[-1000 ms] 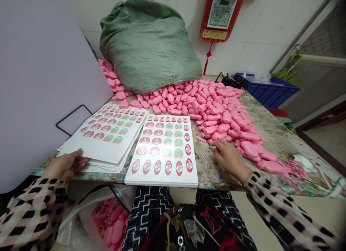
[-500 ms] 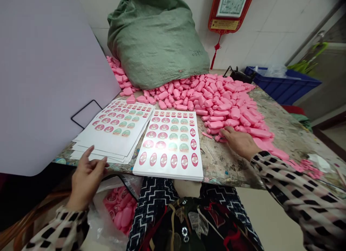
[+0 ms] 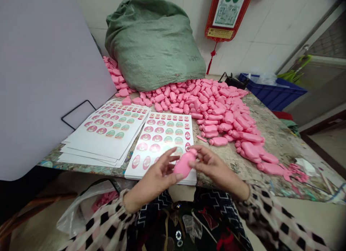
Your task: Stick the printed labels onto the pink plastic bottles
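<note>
The left hand [image 3: 155, 175] and the right hand [image 3: 216, 168] are angled inward, wrists low, fingertips facing. A tilted pink bottle [image 3: 183, 165] is grasped between them — its neck is pinched by the right fingers, its lower body is cupped by the left. Beneath the fingers, a stack of sticker sheets [image 3: 158, 139] is partly covered; to their left, another stack [image 3: 108, 142] is laid on the table [image 3: 273, 135]. Beyond them, loose bottles [image 3: 216, 112] are heaped against a green sack [image 3: 154, 45]. Farther right, clear plastic [image 3: 266, 79] is held in a blue crate [image 3: 275, 94]; below left — pink pieces [image 3: 104, 200] in a clear bag [image 3: 72, 211].
</note>
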`<state>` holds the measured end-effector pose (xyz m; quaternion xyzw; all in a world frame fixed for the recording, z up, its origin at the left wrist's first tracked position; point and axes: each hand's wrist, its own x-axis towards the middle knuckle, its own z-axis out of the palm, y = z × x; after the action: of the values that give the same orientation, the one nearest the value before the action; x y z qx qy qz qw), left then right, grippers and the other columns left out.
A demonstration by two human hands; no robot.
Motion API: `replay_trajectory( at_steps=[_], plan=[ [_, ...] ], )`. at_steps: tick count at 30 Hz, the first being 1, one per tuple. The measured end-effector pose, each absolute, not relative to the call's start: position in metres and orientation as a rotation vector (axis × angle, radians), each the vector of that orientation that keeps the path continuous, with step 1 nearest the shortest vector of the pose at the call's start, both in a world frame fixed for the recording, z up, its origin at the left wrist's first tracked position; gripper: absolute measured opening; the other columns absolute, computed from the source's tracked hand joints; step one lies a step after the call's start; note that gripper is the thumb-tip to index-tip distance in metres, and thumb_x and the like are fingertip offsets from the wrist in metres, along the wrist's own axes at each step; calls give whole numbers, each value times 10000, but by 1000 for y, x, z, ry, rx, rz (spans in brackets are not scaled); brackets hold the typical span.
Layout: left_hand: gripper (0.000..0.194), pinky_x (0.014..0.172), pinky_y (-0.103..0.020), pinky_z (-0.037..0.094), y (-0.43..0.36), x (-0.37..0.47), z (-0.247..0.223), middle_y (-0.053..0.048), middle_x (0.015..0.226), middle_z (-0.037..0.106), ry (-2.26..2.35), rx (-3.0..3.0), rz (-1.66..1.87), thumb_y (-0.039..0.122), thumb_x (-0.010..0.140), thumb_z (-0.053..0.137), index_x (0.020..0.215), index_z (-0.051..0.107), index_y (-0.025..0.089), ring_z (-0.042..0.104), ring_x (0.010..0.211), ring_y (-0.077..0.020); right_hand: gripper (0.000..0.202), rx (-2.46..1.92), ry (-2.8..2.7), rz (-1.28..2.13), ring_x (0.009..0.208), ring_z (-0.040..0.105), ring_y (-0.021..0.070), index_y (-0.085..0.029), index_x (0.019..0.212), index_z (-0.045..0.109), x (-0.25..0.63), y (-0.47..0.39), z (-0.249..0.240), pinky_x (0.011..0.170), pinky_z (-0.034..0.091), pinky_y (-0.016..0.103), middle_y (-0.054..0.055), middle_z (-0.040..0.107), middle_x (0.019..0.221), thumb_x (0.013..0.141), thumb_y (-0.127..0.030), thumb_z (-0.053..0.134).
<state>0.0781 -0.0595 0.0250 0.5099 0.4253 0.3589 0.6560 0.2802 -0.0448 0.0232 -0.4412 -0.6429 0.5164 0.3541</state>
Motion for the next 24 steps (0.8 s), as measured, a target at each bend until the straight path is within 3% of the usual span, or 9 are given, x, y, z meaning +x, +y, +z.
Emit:
replay_trajectory(
  at_steps=[2, 6, 8, 10, 14, 18, 24],
  plan=[
    [558, 751, -333, 492, -59, 94, 25, -107, 1143, 568, 779, 959, 657, 392, 756, 619, 1262, 433, 247, 600, 920, -199, 357, -1007, -1623, 1512, 952, 581, 152, -253, 1172, 461, 263, -56, 22, 813, 483, 295, 24, 608, 1033, 835, -344, 532],
    [434, 586, -291, 474, -50, 105, 19, -82, 925, 615, 747, 765, 538, 467, 817, 506, 1152, 453, 195, 608, 629, -141, 444, -1097, -1734, 1427, 892, 583, 147, -241, 1224, 474, 274, -46, 18, 801, 475, 299, 21, 617, 975, 812, -376, 571],
    [398, 568, -256, 441, -40, 104, 18, -59, 883, 618, 806, 807, 605, 416, 793, 562, 1110, 460, 198, 581, 601, -117, 473, -1230, -1782, 1284, 875, 583, 147, -238, 1251, 468, 291, -27, 11, 790, 472, 306, 32, 616, 1008, 815, -396, 560],
    [367, 559, -242, 411, -26, 104, 18, -28, 800, 616, 901, 923, 652, 354, 748, 619, 1047, 471, 199, 553, 586, -110, 356, -1388, -1809, 1007, 960, 564, 161, -227, 1181, 548, 307, -3, 3, 849, 440, 322, 48, 615, 1061, 866, -375, 476],
    [178, 551, -255, 357, 8, 112, 17, 32, 641, 546, 1302, 1555, 601, 326, 721, 607, 823, 508, 218, 503, 573, -123, 288, -1704, -1948, 503, 1005, 550, 191, -249, 1085, 625, 318, 36, -10, 863, 408, 326, 46, 623, 1078, 887, -308, 424],
    [117, 615, -282, 345, 39, 124, 12, -3, 769, 587, 1563, 2177, 448, 340, 800, 505, 794, 525, 225, 544, 736, -170, 327, -1877, -2089, 274, 989, 548, 194, -274, 1157, 578, 308, 50, -12, 774, 406, 285, 59, 606, 1068, 916, -321, 362],
    [172, 652, -288, 359, 62, 138, 1, -43, 1016, 583, 1660, 2256, 333, 345, 813, 504, 924, 549, 221, 563, 880, -187, 338, -1977, -2204, 162, 874, 562, 176, -275, 1147, 562, 299, 58, -11, 648, 377, 261, 63, 567, 1010, 931, -347, 313]
  ],
)
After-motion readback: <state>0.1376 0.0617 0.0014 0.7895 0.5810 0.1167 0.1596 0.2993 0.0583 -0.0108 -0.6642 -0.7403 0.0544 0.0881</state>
